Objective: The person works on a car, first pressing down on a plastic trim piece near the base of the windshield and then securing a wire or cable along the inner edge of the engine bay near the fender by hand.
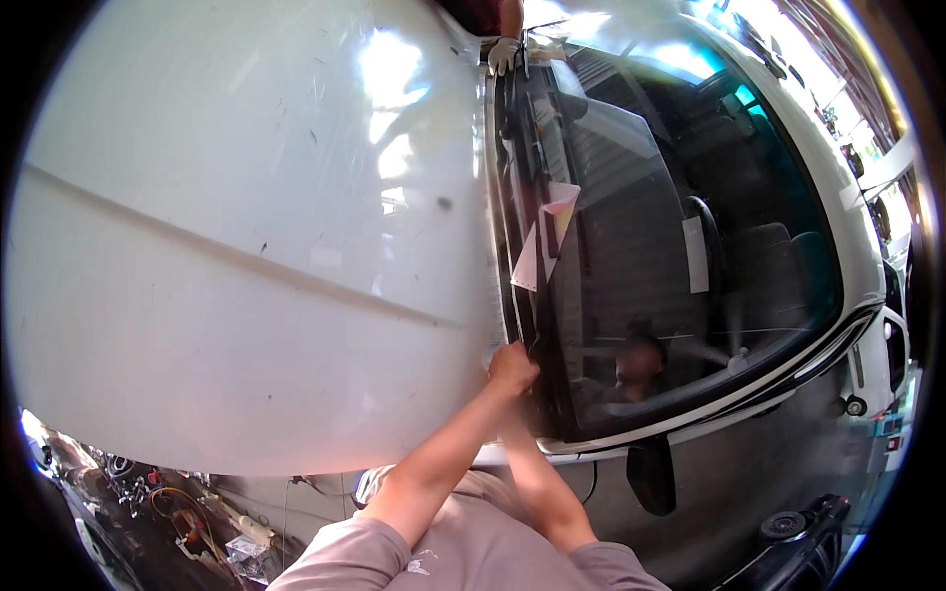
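Note:
My left hand (513, 369) is closed in a fist at the near end of the dark cowl trim (528, 320), where the white bonnet (246, 325) meets the windscreen (631, 246). Whatever its fingers grip is hidden. Just below it, my right forearm (540, 478) reaches up to the same corner. The fingers of my right hand are covered by my left hand and wrist. Farther along the trim, a pink and white paper sheet (544, 241) lies bent against the base of the glass.
At the far end of the trim, a co-worker's gloved hand (504, 56) rests by the windscreen corner. A black side mirror (651, 476) sticks out at the near right. Hoses and parts (197, 522) lie at the lower left, and a dark vehicle (803, 542) stands at the lower right.

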